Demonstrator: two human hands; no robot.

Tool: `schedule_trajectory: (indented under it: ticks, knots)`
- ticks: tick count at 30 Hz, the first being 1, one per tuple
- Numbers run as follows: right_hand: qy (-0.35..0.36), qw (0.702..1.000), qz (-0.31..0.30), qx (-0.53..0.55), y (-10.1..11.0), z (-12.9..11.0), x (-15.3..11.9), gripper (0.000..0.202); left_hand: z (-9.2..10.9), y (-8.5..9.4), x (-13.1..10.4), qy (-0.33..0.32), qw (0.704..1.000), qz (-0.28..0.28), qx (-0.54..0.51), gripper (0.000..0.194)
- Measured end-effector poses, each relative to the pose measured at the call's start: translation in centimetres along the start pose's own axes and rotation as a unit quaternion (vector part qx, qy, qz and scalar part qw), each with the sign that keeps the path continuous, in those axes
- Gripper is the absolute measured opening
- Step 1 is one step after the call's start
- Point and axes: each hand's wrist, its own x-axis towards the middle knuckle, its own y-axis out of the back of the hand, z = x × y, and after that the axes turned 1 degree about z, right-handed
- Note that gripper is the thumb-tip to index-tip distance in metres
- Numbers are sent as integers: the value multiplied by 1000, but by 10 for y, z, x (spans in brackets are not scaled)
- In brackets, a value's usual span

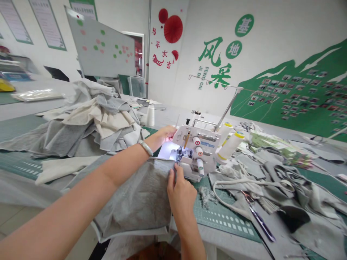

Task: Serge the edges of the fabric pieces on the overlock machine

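A white overlock sewing machine (pixel 206 142) stands in front of me, its lamp lit over the presser foot area (pixel 180 153). My left hand (pixel 168 133) reaches to the machine's left side and touches it near the top; its fingertips are partly hidden there. Grey fabric (pixel 138 195) lies under my left forearm, its upper edge reaching the presser foot and its lower part hanging over the table's front. On the right edge of that cloth is my right hand (pixel 182 187), thumb and index finger close together just before the foot, holding the edge.
Left of the machine rises a heap of grey and cream fabric (pixel 94 119). Thread cones (pixel 231 144) stand behind the machine, with another cone (pixel 150 115) farther left. Scissors (pixel 258 216) and fabric scraps (pixel 260 173) lie at right on a green cutting mat (pixel 225 216).
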Motion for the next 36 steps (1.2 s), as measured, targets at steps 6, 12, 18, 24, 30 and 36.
schedule_trajectory:
  ticks: [6,12,18,24,30,36]
  knots:
    - [4,1000,-3,11,-2,1,0,32,-15,18,-79,-171,964,195,54,16]
    - [-9,999,-28,38,-1,1,1,32,-52,23,-158,-318,861,-60,392,21]
    - [-9,994,-19,103,-4,7,-4,36,-59,29,-150,-327,803,-96,489,31]
    - [-7,983,30,179,-11,13,-9,39,-60,30,-150,-319,801,-99,496,34]
    - [-4,975,56,215,-11,11,-11,44,-60,29,-150,-322,781,-102,525,35]
    - [-6,975,52,214,-9,11,-10,43,-58,28,-150,-329,760,-102,552,34]
